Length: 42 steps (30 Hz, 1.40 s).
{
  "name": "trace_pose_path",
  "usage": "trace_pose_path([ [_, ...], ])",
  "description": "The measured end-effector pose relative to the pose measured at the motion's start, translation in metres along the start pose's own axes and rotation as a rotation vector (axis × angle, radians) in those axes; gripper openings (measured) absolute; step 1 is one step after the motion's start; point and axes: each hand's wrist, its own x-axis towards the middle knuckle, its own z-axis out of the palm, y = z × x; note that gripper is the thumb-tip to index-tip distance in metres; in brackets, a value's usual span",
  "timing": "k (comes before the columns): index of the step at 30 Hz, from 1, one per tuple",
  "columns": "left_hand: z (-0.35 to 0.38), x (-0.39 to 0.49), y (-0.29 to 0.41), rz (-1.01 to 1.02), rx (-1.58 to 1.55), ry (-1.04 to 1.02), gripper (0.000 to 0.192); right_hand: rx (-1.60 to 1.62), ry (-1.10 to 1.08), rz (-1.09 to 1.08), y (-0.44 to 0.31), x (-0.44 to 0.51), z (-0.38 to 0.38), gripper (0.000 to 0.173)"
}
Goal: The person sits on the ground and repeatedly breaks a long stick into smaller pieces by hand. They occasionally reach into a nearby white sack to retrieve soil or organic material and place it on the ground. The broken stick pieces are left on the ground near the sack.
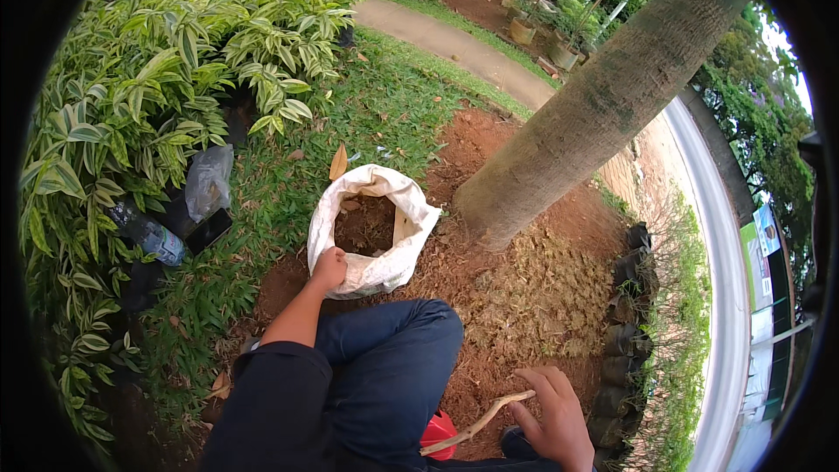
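My left hand (330, 269) grips the near rim of a white woven sack (413, 242), which stands with its top rolled down. Dark soil with some dry bits (366, 223) shows inside it. At the lower right, my right hand (554, 416) is by the end of a thin, crooked wooden stick (482, 423), its fingers curved around that end; whether they press on it is unclear. The stick's other end lies over a red plastic object (439, 436) beside my leg, partly hidden.
A thick tree trunk (590, 105) rises right of the sack. Black plant bags (619, 341) line the right side. At left, near leafy plants (187, 46), lie a plastic bottle (160, 244), a dark flat object (210, 231) and a clear plastic bag (208, 180). Dry clippings cover the soil.
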Motion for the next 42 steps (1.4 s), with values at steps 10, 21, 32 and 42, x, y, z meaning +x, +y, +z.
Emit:
trace_pose_path([
  [10,0.005,-0.037,0.004,0.221,0.522,0.144,0.035,0.061,-0.201,-0.254,0.034,0.070,0.082,0.050],
  [21,0.016,0.008,0.063,0.098,0.535,0.069,0.046,-0.102,-0.327,-0.229,0.056,0.106,0.144,0.061],
  [32,0.001,0.033,0.048,-0.123,0.641,0.023,0.065,-0.017,-0.345,-0.099,0.058,0.121,0.143,0.057],
  [42,0.015,-0.019,0.040,0.141,0.216,0.321,0.061,0.021,-0.328,-0.104,0.063,0.116,0.147,0.054],
])
